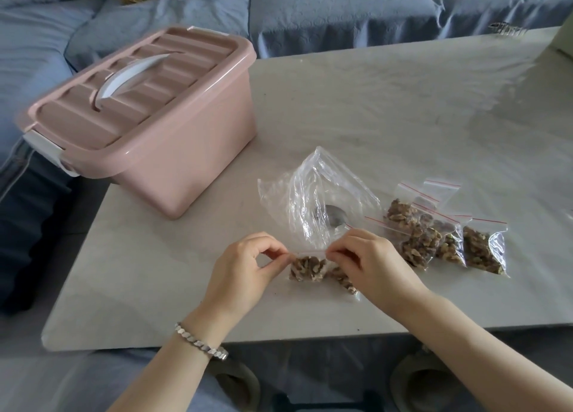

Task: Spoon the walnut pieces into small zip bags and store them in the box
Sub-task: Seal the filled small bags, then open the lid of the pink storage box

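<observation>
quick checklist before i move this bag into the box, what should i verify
1. Zip strip of the small bag pinched by left hand and right hand: ok.
2. Zip closed along its whole length: cannot tell.
3. Lid off the pink box: not ok, lid is on.
4. Other filled bags gathered on the table, right of the hands: ok.
5. Path clear of the spoon, which lies inside the large clear bag: ok.
</observation>
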The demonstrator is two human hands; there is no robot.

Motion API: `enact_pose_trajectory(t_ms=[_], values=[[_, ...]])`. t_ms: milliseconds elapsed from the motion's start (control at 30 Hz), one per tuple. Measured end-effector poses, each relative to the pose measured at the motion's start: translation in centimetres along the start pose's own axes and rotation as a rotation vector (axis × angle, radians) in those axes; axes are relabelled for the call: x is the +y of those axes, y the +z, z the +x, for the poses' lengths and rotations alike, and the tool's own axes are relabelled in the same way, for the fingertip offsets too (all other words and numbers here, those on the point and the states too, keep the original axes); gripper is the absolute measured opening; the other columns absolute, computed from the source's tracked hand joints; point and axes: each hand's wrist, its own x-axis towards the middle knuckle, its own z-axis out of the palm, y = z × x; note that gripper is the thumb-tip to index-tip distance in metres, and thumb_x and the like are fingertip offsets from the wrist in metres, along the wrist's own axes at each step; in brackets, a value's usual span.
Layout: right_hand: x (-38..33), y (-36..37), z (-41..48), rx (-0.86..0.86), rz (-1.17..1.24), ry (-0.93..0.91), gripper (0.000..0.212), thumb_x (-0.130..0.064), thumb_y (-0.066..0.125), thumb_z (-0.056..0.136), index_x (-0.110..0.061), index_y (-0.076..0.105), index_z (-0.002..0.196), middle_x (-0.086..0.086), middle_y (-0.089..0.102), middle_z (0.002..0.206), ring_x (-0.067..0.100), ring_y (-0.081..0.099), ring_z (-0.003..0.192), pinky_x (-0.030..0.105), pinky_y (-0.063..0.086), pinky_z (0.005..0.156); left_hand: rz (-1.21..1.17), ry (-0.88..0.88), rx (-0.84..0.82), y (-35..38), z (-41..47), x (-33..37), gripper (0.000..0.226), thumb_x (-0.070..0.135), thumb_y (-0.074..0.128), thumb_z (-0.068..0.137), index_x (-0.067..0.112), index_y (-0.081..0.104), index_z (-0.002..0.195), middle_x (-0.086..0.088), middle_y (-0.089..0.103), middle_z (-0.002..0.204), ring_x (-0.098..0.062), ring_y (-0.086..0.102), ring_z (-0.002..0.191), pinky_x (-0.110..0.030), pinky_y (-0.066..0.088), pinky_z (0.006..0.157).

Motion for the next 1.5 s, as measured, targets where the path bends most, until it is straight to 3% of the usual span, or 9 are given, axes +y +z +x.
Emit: enact_pose_trajectory(t_ms=[333, 433, 600, 733, 867, 1033, 1267, 1400, 1500], values=[[-0.1, -1.0, 0.7, -0.097, -0.064, 0.361, 0.015, -0.019, 0.057, 0.086, -0.013, 0.071, 0.081, 0.000, 0.068, 0.071, 0.010, 0.057, 0.059, 0.015, 0.043, 0.055, 0.038, -0.166, -0.115, 1.6, 1.6, 1.7, 0.005, 0.023, 0.058, 0.089, 0.027, 0.061, 0.089, 0.015, 0.059, 0.079, -0.006, 0.058, 0.075, -0.025, 0.047, 0.073], [-0.9, -1.8, 1.3, -0.135, -0.179, 0.364, 0.018, -0.022, 0.054, 0.086, -0.012, 0.069, 0.082, 0.002, 0.069, 0.075, 0.019, 0.063, 0.067, 0.032, 0.054, 0.065, 0.074, -0.121, 0.057, 0.4, 2.4, 1.9, 0.017, 0.016, 0.058, 0.087, 0.023, 0.061, 0.102, 0.013, 0.059, 0.086, -0.004, 0.056, 0.077, -0.024, 0.047, 0.074], [-4.3, -4.0, 5.9, -0.163, -0.238, 0.267, 0.014, -0.023, 0.051, 0.087, -0.022, 0.065, 0.085, -0.008, 0.064, 0.076, 0.011, 0.059, 0.069, 0.020, 0.045, 0.059, 0.231, 0.068, 0.452, -6.8, 5.5, 1.7, 0.027, 0.004, 0.061, 0.076, 0.005, 0.062, 0.103, -0.009, 0.058, 0.105, -0.023, 0.054, 0.101, -0.025, 0.038, 0.089], [-8.0, -4.0, 13.3, -0.105, -0.222, 0.162, 0.021, -0.029, 0.051, 0.089, -0.017, 0.064, 0.101, -0.004, 0.063, 0.082, 0.017, 0.056, 0.079, 0.025, 0.043, 0.070, 0.441, -0.103, 0.602, -13.7, 8.6, -0.1, 0.045, 0.016, 0.060, 0.079, 0.002, 0.050, 0.120, -0.024, 0.045, 0.127, -0.040, 0.038, 0.123, -0.046, 0.030, 0.102], [-11.3, -2.2, 21.1, -0.063, -0.035, 0.225, 0.034, -0.035, 0.053, 0.089, -0.006, 0.060, 0.105, 0.011, 0.069, 0.090, 0.029, 0.064, 0.088, 0.034, 0.051, 0.081, 0.397, -0.564, 0.580, -18.3, 10.3, -2.2, 0.074, 0.032, 0.055, 0.089, -0.004, 0.018, 0.142, -0.026, 0.019, 0.147, -0.041, 0.018, 0.136, -0.051, 0.022, 0.109], [-14.9, 0.6, 26.7, -0.036, 0.393, 0.483, 0.016, -0.026, 0.059, 0.083, -0.013, 0.051, 0.082, 0.002, 0.053, 0.073, 0.020, 0.057, 0.059, 0.024, 0.054, 0.049, 0.052, -0.784, 0.618, -19.3, 10.1, -5.3, 0.082, 0.036, 0.066, 0.081, -0.006, 0.023, 0.138, -0.030, 0.037, 0.134, -0.045, 0.035, 0.124, -0.047, 0.032, 0.101], [-14.3, 2.8, 26.1, 0.122, 0.659, 0.611, 0.042, -0.018, 0.070, 0.078, 0.002, 0.052, 0.112, 0.009, 0.057, 0.079, 0.017, 0.055, 0.055, 0.019, 0.049, 0.039, -0.138, -0.608, 0.695, -20.0, 9.0, -6.9, 0.036, 0.015, 0.069, 0.078, 0.001, 0.053, 0.107, -0.019, 0.060, 0.105, -0.035, 0.055, 0.103, -0.030, 0.040, 0.076], [-13.5, 2.0, 21.0, 0.137, 0.637, 0.557, 0.021, -0.016, 0.070, 0.081, 0.001, 0.057, 0.079, 0.008, 0.061, 0.064, 0.018, 0.059, 0.054, 0.035, 0.054, 0.074, -0.173, -0.576, 0.639, -20.0, 8.0, -6.2, 0.016, 0.011, 0.061, 0.082, 0.001, 0.054, 0.093, -0.012, 0.060, 0.089, -0.024, 0.055, 0.076, -0.029, 0.037, 0.057], [-12.9, 0.3, 17.5, 0.071, 0.685, 0.478, 0.014, -0.008, 0.069, 0.081, -0.002, 0.056, 0.078, 0.011, 0.064, 0.070, 0.020, 0.064, 0.061, 0.033, 0.055, 0.076, -0.165, -0.560, 0.582, -19.7, 7.5, -5.9, 0.016, 0.013, 0.059, 0.083, 0.001, 0.056, 0.093, -0.011, 0.060, 0.085, -0.019, 0.054, 0.070, -0.027, 0.037, 0.056]])
